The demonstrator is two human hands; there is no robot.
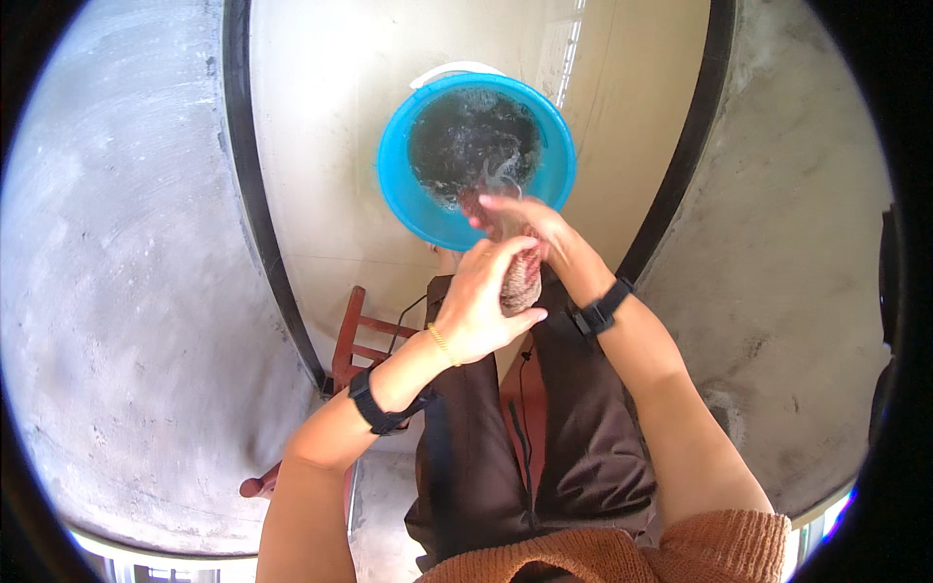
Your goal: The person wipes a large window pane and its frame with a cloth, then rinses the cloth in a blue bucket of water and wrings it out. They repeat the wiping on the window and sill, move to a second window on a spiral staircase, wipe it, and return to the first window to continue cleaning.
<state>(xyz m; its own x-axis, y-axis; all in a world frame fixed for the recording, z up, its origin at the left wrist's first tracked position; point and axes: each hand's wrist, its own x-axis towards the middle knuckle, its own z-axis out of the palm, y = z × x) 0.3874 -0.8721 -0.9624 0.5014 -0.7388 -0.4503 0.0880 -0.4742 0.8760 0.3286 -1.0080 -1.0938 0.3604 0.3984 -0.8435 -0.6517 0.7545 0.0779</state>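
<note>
A patterned knitted cloth item [522,280], reddish and beige, is bunched between my hands. My left hand [485,295] is curled round its lower part. Close above, my right hand [528,222] is blurred and touches its upper part, over the near rim of a blue plastic bucket [399,197]. Dark, bubbly water [466,138] fills the bucket's inside. The far end of the item hangs over the water; whether it touches the surface cannot be told.
A white bucket handle [452,67] lies at the far rim. The bucket stands on a pale tiled floor [321,146] between dark strips. Reddish wooden chair parts [346,335] stand left of my legs, with grey walls on both sides. A thin black cable [522,386] runs between my legs.
</note>
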